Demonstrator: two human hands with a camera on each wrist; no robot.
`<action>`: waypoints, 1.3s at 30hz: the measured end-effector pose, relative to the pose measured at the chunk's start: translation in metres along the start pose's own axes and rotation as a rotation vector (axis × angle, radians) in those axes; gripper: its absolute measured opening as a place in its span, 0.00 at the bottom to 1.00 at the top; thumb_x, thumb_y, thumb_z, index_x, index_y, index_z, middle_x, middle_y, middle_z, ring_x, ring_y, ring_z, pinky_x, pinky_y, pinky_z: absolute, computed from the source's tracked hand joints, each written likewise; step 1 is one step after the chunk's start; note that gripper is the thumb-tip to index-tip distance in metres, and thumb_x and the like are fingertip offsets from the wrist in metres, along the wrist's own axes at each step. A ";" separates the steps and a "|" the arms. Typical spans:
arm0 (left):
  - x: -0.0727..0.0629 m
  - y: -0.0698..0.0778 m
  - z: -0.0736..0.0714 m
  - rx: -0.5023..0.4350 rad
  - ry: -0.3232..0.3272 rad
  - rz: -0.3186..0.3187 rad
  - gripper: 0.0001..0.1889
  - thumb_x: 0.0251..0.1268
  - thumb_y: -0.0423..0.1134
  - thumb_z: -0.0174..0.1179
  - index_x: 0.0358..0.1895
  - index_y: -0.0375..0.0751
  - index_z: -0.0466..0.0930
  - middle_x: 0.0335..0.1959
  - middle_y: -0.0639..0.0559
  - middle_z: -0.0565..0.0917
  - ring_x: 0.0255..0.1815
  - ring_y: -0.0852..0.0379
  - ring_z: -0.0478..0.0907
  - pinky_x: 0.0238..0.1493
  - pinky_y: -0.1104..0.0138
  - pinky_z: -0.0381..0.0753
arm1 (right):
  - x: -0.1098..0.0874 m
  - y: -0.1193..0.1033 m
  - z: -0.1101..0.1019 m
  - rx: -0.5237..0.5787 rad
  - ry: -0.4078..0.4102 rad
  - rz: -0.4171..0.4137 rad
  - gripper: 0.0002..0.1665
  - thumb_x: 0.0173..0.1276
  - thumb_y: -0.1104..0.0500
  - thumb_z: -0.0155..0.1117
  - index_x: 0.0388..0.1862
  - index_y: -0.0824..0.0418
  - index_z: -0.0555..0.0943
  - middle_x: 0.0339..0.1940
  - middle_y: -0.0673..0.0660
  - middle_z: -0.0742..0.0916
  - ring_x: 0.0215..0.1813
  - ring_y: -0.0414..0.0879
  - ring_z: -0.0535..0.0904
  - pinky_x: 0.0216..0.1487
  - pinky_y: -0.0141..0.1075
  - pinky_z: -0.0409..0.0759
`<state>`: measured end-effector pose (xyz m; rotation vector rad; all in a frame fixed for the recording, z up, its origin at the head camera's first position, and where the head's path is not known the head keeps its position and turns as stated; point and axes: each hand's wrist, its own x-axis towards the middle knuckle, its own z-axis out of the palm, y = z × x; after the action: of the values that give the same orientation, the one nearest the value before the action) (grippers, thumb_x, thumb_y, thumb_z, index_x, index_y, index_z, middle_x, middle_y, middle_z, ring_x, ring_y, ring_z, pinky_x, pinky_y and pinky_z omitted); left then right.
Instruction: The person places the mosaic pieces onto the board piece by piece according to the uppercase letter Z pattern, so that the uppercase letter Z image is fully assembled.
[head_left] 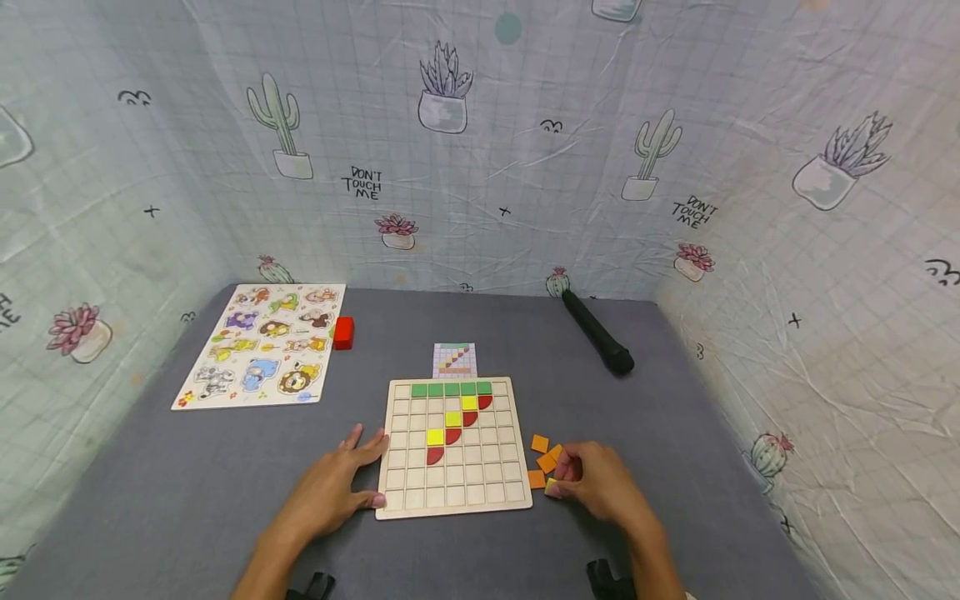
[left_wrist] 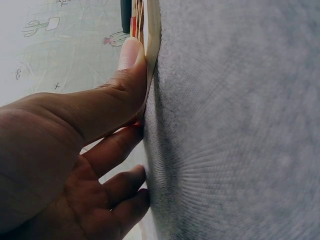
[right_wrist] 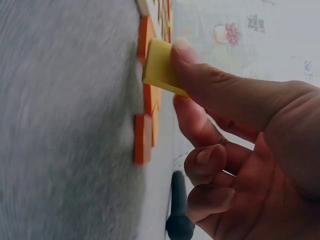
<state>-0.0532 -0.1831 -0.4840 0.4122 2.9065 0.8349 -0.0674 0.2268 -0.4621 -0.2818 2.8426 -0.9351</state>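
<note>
A wooden grid board [head_left: 480, 477] lies on the table with a row of green square tiles [head_left: 452, 389] along its top. Below them, yellow squares and red quarter-round pieces [head_left: 435, 456] step down diagonally to the left. My left hand [head_left: 330, 492] touches the board's left edge, thumb and fingers spread; the left wrist view has the thumb [left_wrist: 131, 57] against the rim. Between thumb and index finger, my right hand [head_left: 600, 479] pinches a yellow square tile [right_wrist: 161, 65], off the board's lower right side. Several orange square tiles [head_left: 540, 443] lie beside that hand.
Behind the board lies a small pattern card [head_left: 454, 360]. An animal picture board [head_left: 258, 350] with a red block [head_left: 343, 332] at its right edge is at the back left. A black microphone [head_left: 597, 333] lies at the back right. Printed cloth [head_left: 502, 167] hangs around the table.
</note>
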 end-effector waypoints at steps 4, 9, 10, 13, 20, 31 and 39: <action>0.000 0.000 -0.001 -0.001 0.000 0.002 0.48 0.48 0.45 0.83 0.77 0.45 0.74 0.79 0.49 0.73 0.84 0.33 0.61 0.70 0.34 0.73 | 0.003 -0.008 0.003 0.036 0.012 -0.054 0.13 0.59 0.57 0.85 0.32 0.49 0.84 0.22 0.43 0.80 0.24 0.36 0.73 0.29 0.30 0.72; -0.001 -0.001 -0.001 0.016 -0.001 0.005 0.48 0.48 0.46 0.83 0.78 0.45 0.74 0.79 0.49 0.73 0.84 0.33 0.62 0.69 0.34 0.73 | 0.008 -0.023 0.012 0.041 0.033 -0.105 0.11 0.63 0.60 0.82 0.36 0.47 0.86 0.23 0.42 0.78 0.25 0.35 0.73 0.29 0.30 0.72; 0.000 -0.002 -0.001 0.017 -0.001 0.006 0.49 0.48 0.46 0.83 0.78 0.45 0.74 0.79 0.49 0.73 0.84 0.33 0.62 0.69 0.34 0.73 | 0.009 -0.026 0.014 0.043 0.036 -0.112 0.10 0.63 0.60 0.81 0.36 0.47 0.86 0.23 0.42 0.78 0.25 0.35 0.72 0.29 0.30 0.72; 0.000 -0.002 0.000 0.015 -0.001 0.008 0.48 0.48 0.46 0.83 0.78 0.45 0.74 0.79 0.49 0.73 0.84 0.33 0.62 0.70 0.34 0.73 | 0.013 -0.035 0.021 0.059 0.048 -0.118 0.10 0.64 0.58 0.81 0.36 0.46 0.86 0.23 0.41 0.79 0.24 0.36 0.72 0.28 0.30 0.71; 0.000 -0.002 0.001 0.021 -0.008 0.005 0.48 0.48 0.46 0.83 0.78 0.45 0.74 0.79 0.49 0.73 0.84 0.33 0.61 0.69 0.34 0.73 | 0.024 -0.057 0.036 0.105 0.070 -0.106 0.10 0.65 0.57 0.81 0.37 0.46 0.86 0.24 0.42 0.82 0.23 0.36 0.72 0.25 0.30 0.69; 0.001 -0.002 0.001 0.016 -0.011 -0.002 0.48 0.48 0.47 0.83 0.78 0.45 0.74 0.80 0.49 0.73 0.84 0.33 0.61 0.68 0.33 0.73 | 0.040 -0.089 0.059 0.167 0.060 -0.087 0.10 0.66 0.55 0.80 0.38 0.48 0.85 0.26 0.43 0.83 0.23 0.41 0.71 0.25 0.31 0.67; 0.001 -0.002 0.000 0.014 -0.011 -0.003 0.48 0.48 0.48 0.83 0.78 0.46 0.74 0.79 0.48 0.73 0.84 0.32 0.62 0.68 0.33 0.74 | 0.048 -0.111 0.078 0.159 0.062 -0.065 0.09 0.66 0.56 0.80 0.38 0.51 0.86 0.24 0.44 0.83 0.23 0.41 0.73 0.25 0.32 0.67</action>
<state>-0.0542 -0.1846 -0.4854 0.4129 2.9032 0.8100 -0.0852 0.0843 -0.4613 -0.3338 2.8080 -1.1953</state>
